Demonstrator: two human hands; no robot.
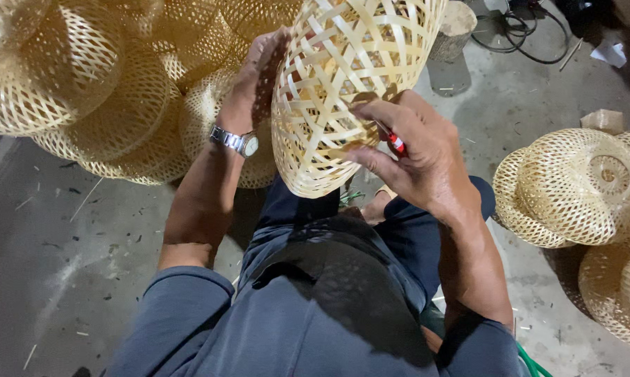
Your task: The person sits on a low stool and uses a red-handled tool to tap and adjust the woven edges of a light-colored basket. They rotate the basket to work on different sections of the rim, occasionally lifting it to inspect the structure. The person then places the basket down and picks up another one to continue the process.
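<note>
The open-weave bamboo basket (350,84), held up centre, looks light, springy and crushable. The left hand (255,80) lies flat against its left side; the right hand (416,150) pinches its near rim, gripping a red-handled tool (396,142).

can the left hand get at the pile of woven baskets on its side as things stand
Probably yes. The left hand rests flat against the outside of the open-weave basket, holding nothing, and the pile of woven baskets lies right behind it with nothing between. The right hand would then steady the basket alone.
</note>
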